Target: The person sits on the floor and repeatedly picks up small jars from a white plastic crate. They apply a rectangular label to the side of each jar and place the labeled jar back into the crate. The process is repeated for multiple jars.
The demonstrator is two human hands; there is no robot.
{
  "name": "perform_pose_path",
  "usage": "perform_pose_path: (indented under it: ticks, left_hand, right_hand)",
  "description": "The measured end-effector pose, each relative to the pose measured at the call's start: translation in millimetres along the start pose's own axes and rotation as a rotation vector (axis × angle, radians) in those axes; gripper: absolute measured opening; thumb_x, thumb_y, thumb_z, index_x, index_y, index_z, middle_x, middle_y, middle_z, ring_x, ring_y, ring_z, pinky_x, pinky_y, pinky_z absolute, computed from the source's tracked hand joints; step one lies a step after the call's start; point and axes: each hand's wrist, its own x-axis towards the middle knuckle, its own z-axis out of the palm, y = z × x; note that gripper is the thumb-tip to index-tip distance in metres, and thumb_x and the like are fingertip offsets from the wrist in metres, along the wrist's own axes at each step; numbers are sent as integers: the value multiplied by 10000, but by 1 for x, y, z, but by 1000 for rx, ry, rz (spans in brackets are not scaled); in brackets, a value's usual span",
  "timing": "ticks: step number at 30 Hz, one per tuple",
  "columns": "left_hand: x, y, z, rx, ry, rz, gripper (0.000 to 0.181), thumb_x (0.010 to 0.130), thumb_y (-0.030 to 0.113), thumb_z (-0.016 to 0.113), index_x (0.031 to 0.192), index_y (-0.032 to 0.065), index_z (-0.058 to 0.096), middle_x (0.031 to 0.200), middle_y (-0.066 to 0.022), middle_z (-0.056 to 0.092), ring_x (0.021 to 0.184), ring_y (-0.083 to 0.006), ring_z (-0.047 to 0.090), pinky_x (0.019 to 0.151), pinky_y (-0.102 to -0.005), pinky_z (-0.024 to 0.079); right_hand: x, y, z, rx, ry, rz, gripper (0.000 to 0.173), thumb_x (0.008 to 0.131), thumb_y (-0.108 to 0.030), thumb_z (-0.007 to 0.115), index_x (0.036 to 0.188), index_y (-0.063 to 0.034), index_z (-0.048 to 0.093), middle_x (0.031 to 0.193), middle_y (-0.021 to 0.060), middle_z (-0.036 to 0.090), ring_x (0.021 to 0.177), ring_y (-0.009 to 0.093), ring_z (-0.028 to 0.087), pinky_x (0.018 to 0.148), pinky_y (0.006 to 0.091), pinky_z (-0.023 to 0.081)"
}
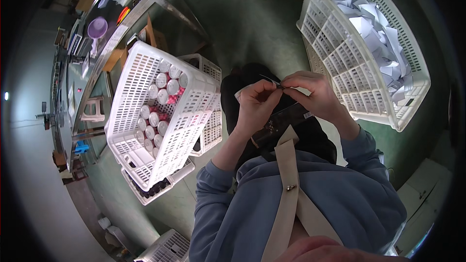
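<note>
My left hand (256, 103) and my right hand (315, 92) meet above my lap with fingertips pinched together. Between them is a small, thin, dark piece (279, 85), mostly hidden by the fingers. From it a narrow pale edge sticks out to the upper left; its exact kind cannot be made out. Under the hands, across my dark trousers, lies a flat black package (275, 125) with a small gold pattern and a white printed label. Part of it is covered by my left wrist.
To the left, a white plastic crate (196, 116) holds several round clear-lidded containers (162, 96) with pink contents. At right, another crate (338, 54) is filled with loose white paper pieces (382, 43). A metal-edged table (113, 42) bears a purple ladle (97, 29).
</note>
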Motion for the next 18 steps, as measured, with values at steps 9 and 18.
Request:
perform_pose_path:
  ticks: [9,18]
  left_hand:
    - [17,8,16,-10,-135,19,145,834,-108,596,829,37,589,757,51,559,572,-4,494,507,-164,380]
    - [90,111,-62,-835,347,142,70,868,111,597,911,60,618,775,-9,651,651,-109,587,610,-229,483]
  right_hand:
    - [-20,19,-11,460,139,312,57,886,-52,643,892,-3,670,798,56,664,722,135,618,670,275,488]
    - [-101,179,-26,1486,983,804,75,923,-132,612,937,-76,565,827,50,617,580,121,526,515,247,451]
